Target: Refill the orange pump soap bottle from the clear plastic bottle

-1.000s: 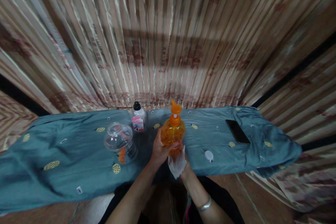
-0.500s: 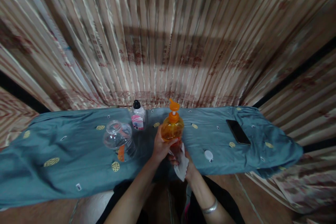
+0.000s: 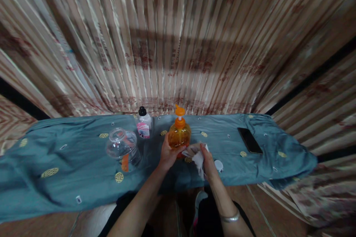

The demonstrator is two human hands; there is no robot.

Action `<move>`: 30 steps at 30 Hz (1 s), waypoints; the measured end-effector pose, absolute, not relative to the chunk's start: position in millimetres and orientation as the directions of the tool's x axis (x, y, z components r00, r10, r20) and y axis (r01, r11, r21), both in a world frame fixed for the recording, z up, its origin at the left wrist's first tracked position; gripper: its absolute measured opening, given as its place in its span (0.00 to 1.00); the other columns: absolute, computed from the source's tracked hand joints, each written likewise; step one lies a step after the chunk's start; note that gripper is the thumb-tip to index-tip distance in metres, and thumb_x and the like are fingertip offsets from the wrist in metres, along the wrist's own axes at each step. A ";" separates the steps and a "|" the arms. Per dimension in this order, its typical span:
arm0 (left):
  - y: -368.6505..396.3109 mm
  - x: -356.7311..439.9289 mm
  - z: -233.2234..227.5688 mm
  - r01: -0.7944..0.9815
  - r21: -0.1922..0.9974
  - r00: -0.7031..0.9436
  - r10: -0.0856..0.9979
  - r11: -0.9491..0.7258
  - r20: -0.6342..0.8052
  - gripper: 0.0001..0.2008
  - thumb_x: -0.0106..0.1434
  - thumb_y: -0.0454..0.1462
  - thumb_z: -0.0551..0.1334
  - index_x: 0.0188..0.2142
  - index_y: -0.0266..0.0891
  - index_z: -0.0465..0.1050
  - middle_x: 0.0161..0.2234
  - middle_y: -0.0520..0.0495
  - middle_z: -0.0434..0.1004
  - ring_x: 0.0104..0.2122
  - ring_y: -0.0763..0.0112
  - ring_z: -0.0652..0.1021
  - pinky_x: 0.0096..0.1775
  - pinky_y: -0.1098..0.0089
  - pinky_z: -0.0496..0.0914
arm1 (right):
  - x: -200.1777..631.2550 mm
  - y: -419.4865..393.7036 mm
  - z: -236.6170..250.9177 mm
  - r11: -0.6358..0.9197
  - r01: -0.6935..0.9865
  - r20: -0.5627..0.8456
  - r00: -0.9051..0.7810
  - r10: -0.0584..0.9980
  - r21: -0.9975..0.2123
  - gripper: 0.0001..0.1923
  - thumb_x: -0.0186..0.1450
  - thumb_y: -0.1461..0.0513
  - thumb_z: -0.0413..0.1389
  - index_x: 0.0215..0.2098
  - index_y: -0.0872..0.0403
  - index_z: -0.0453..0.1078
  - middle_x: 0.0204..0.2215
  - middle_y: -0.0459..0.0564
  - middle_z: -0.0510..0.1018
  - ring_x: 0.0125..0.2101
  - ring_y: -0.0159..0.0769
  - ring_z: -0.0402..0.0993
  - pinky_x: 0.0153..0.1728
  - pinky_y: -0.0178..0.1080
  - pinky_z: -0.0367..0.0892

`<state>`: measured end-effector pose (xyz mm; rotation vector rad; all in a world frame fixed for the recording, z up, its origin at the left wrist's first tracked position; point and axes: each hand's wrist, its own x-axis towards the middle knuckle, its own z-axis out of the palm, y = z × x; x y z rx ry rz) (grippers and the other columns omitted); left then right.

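Observation:
An orange pump bottle (image 3: 180,135), see-through with liquid inside, stands roughly upright over the middle of the table. My left hand (image 3: 168,154) is closed round its lower left side. To the right of the bottle, my right hand (image 3: 208,161) grips a crumpled white tissue (image 3: 198,158), whose left end reaches close to the bottle's base. A round white lid (image 3: 218,165) lies just right of my right hand. Left of the bottle are a clear plastic jar (image 3: 121,146) with an orange label and a clear bottle (image 3: 143,125) with a black cap and pink label.
A blue-green cloth with yellow patterns covers the table (image 3: 83,155). A black phone (image 3: 249,140) lies toward its right side. Striped curtains (image 3: 167,44) hang close behind the table and along both sides.
My right hand has moved right with the tissue, away from under the pump bottle. The bottle now stands more upright, still in my left hand. The view has shifted slightly.

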<state>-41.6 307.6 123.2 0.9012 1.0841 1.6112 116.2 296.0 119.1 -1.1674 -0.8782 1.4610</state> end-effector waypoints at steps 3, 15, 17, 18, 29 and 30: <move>304.9 -43.6 123.6 -0.288 0.948 -0.288 0.956 -0.139 0.053 0.35 0.39 0.35 0.78 0.47 0.43 0.70 0.43 0.48 0.82 0.44 0.56 0.82 0.52 0.55 0.74 | 128.1 300.8 117.9 -0.129 -0.125 -0.141 0.091 0.986 -0.984 0.31 0.53 0.33 0.62 0.28 0.53 0.74 0.18 0.46 0.74 0.19 0.35 0.70 0.20 0.36 0.65; 299.9 -61.2 126.0 -0.214 0.959 -0.367 0.925 -0.188 0.100 0.33 0.40 0.33 0.77 0.47 0.46 0.71 0.43 0.51 0.81 0.44 0.60 0.81 0.54 0.53 0.72 | 134.4 302.2 102.0 0.171 0.589 0.230 0.027 0.973 -0.790 0.11 0.59 0.53 0.52 0.23 0.48 0.63 0.24 0.49 0.73 0.31 0.44 0.73 0.37 0.42 0.66; 299.3 -65.5 126.7 -0.195 0.962 -0.380 0.919 -0.191 0.105 0.33 0.40 0.34 0.77 0.47 0.46 0.71 0.44 0.50 0.81 0.45 0.59 0.81 0.55 0.51 0.72 | 133.1 306.0 99.4 0.165 0.506 0.225 0.060 0.972 -0.847 0.09 0.59 0.54 0.54 0.24 0.48 0.65 0.24 0.49 0.73 0.33 0.45 0.74 0.38 0.43 0.67; 299.0 -67.8 127.2 -0.185 0.964 -0.389 0.915 -0.193 0.108 0.33 0.41 0.34 0.77 0.47 0.46 0.71 0.44 0.49 0.81 0.45 0.59 0.81 0.55 0.50 0.71 | 132.5 307.8 98.3 0.176 0.469 0.232 0.064 0.971 -0.866 0.09 0.60 0.54 0.55 0.25 0.47 0.67 0.24 0.49 0.74 0.34 0.46 0.74 0.40 0.44 0.68; 297.3 -91.8 138.2 -0.124 0.968 -0.464 0.875 -0.220 0.140 0.31 0.43 0.35 0.76 0.47 0.46 0.71 0.43 0.48 0.82 0.44 0.57 0.82 0.52 0.52 0.74 | 100.2 289.7 93.1 0.419 0.795 -0.106 -0.509 0.854 -0.439 0.43 0.57 0.65 0.59 0.71 0.50 0.58 0.72 0.59 0.58 0.72 0.56 0.48 0.70 0.62 0.44; 297.1 -92.5 138.9 -0.118 0.969 -0.466 0.874 -0.219 0.141 0.31 0.43 0.35 0.76 0.47 0.46 0.71 0.42 0.49 0.81 0.44 0.57 0.82 0.52 0.52 0.74 | 100.6 289.6 92.9 0.414 0.784 -0.102 -0.511 0.854 -0.463 0.43 0.57 0.65 0.60 0.71 0.50 0.58 0.72 0.59 0.58 0.72 0.56 0.49 0.70 0.62 0.45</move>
